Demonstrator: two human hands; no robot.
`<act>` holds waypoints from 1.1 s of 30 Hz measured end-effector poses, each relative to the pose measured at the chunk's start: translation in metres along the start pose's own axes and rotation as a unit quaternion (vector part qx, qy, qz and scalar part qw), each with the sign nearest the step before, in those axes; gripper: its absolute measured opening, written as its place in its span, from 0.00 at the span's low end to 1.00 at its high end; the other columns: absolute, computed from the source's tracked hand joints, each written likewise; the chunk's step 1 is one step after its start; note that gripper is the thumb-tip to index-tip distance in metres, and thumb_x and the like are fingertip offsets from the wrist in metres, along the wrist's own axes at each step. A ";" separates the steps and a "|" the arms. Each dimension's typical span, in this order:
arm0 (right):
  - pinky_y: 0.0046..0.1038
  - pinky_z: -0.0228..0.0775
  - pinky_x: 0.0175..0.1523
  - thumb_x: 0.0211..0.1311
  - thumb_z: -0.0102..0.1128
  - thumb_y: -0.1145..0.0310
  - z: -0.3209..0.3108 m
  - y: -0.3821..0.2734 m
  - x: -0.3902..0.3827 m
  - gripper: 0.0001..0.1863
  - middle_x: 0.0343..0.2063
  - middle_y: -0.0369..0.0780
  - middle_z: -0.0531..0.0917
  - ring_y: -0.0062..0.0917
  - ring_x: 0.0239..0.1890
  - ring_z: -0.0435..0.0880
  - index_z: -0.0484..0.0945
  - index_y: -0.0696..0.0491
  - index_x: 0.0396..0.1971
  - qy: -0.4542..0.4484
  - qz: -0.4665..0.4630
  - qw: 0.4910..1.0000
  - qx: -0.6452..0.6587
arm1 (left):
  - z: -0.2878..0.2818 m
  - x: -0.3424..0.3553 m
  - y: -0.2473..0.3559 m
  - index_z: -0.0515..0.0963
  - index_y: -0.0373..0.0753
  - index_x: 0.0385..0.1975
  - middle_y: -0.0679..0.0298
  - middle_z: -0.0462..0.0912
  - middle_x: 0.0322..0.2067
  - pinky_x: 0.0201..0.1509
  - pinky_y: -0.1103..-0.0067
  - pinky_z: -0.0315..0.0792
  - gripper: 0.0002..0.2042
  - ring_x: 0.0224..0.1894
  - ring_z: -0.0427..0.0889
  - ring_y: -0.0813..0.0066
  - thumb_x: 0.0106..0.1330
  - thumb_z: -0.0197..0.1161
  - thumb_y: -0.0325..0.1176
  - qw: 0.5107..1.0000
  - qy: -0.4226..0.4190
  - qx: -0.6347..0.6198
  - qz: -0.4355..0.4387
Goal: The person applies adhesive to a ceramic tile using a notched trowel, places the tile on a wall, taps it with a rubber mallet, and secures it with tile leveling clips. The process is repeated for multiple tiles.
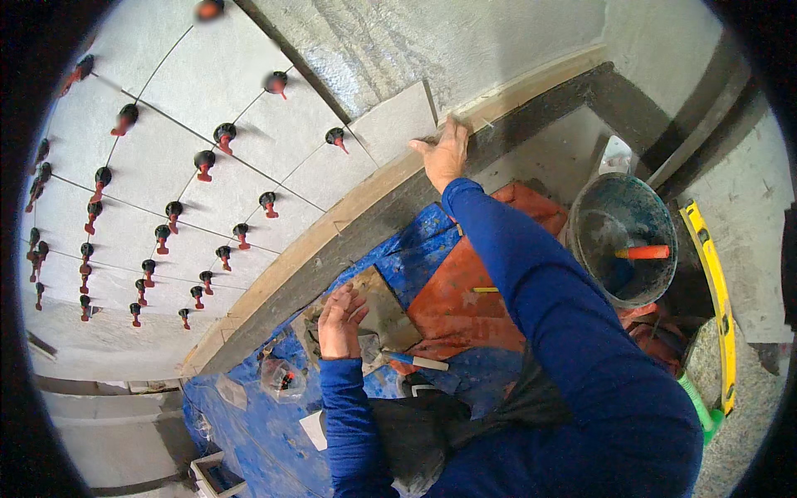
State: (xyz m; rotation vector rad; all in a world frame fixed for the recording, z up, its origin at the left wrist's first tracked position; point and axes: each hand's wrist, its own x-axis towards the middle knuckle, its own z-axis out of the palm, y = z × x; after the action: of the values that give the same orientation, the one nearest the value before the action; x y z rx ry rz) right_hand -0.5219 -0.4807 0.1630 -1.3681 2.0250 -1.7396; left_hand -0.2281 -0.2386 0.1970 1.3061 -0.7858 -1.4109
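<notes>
My right hand (446,154) reaches up to the wall and presses a small grey cut tile piece (397,126) at the lower edge of the tiling, fingers on its right corner. My left hand (340,322) rests palm down, fingers spread, on a mortar-smeared board (390,311) lying on the blue tarp (249,415). Just beside that hand lies a trowel with a blue handle (415,359). Both sleeves are blue.
Grey wall tiles (166,166) carry several red and black levelling clips (224,137). A wooden ledge (332,228) runs under them. A bucket (624,241) holds an orange-handled tool (643,251). A yellow spirit level (716,290) lies at right. An orange sheet (457,299) covers the floor.
</notes>
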 end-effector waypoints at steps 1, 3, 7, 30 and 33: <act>0.45 0.72 0.60 0.43 0.85 0.55 0.003 0.007 0.000 0.46 0.59 0.57 0.73 0.50 0.58 0.75 0.71 0.62 0.59 -0.024 0.077 0.997 0.010 | -0.002 0.002 -0.003 0.76 0.34 0.60 0.56 0.82 0.53 0.58 0.66 0.75 0.24 0.53 0.81 0.64 0.70 0.63 0.44 1.000 -0.004 -0.003 0.003; 0.45 0.74 0.56 0.45 0.84 0.55 0.012 0.016 0.002 0.38 0.50 0.55 0.80 0.49 0.52 0.80 0.76 0.62 0.50 -0.002 0.117 0.989 0.086 | -0.002 0.006 -0.009 0.76 0.34 0.59 0.56 0.82 0.52 0.57 0.67 0.75 0.24 0.52 0.82 0.64 0.70 0.63 0.45 1.000 0.005 0.026 0.011; 0.45 0.76 0.50 0.46 0.84 0.55 0.011 0.029 0.018 0.29 0.37 0.51 0.86 0.48 0.43 0.85 0.81 0.60 0.40 -0.025 0.176 0.976 0.123 | 0.019 0.033 -0.021 0.79 0.32 0.53 0.59 0.84 0.45 0.49 0.72 0.77 0.23 0.47 0.83 0.69 0.71 0.65 0.47 0.988 0.045 0.141 0.047; 0.44 0.74 0.36 0.49 0.76 0.40 -0.018 0.044 0.069 0.29 0.23 0.46 0.84 0.46 0.30 0.83 0.80 0.54 0.24 -0.162 -0.111 0.975 -0.103 | 0.197 0.222 -0.008 0.84 0.30 0.23 0.50 0.87 0.24 0.43 0.63 0.78 0.32 0.28 0.85 0.57 0.46 0.81 0.61 0.889 0.358 0.254 0.132; 0.43 0.74 0.36 0.48 0.77 0.39 -0.027 0.032 0.074 0.31 0.20 0.45 0.82 0.44 0.27 0.82 0.78 0.55 0.23 -0.175 -0.109 0.974 -0.093 | 0.199 0.222 -0.010 0.84 0.31 0.24 0.50 0.86 0.23 0.43 0.63 0.78 0.32 0.28 0.85 0.57 0.46 0.81 0.61 0.897 0.360 0.219 0.132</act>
State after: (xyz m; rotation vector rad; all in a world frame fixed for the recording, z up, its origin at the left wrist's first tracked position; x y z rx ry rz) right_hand -0.5983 -0.5159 0.1770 -1.8667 1.9354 -1.2825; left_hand -0.3996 -0.4792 0.1602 1.8251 -0.7373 -0.4574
